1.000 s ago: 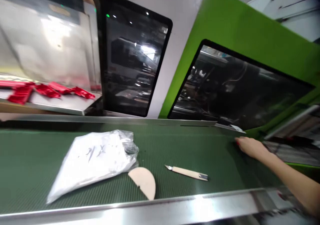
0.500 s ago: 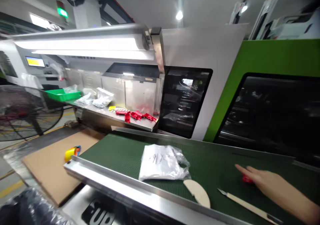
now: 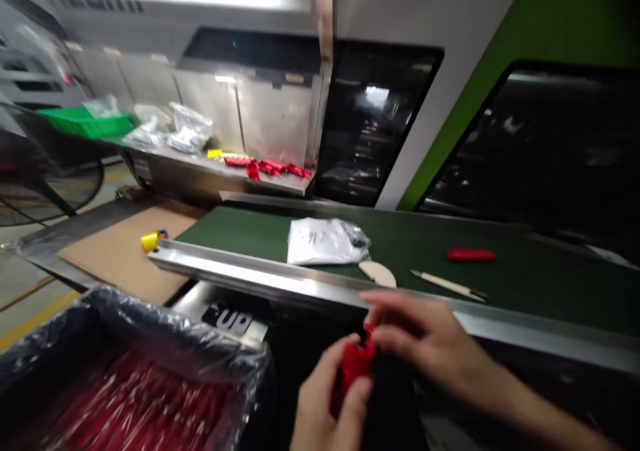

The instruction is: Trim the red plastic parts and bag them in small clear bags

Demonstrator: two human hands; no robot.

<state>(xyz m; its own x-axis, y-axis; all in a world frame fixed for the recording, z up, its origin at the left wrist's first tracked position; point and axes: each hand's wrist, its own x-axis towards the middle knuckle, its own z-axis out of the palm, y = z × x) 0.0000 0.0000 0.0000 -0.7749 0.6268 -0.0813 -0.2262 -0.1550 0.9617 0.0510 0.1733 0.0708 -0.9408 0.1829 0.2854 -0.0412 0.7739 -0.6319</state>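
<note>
Low in the head view, in front of the belt's metal rail, my left hand (image 3: pixel 333 394) is closed around a red plastic part (image 3: pixel 356 364). My right hand (image 3: pixel 425 337) reaches in from the right, its thumb and fingers pinching the jagged upper end of that part. Blur and fingers hide much of its shape. Another red plastic part (image 3: pixel 471 255), long and rounded, lies on the green conveyor belt (image 3: pixel 420 234). A pale-handled craft knife (image 3: pixel 447 284) lies just in front of it on the belt.
A lined bin (image 3: pixel 145 397) of red parts stands lower left. On the belt are a white plastic bag (image 3: pixel 320 241) and a beige curved piece (image 3: pixel 379 274). The metal rail (image 3: pixel 280 279) edges the belt. Several red pieces (image 3: pixel 273 167) lie on the shelf behind.
The view has tilted down, bringing the bin into sight. My right hand has moved from the belt to the part in front of the rail. My left hand has come into view holding it.
</note>
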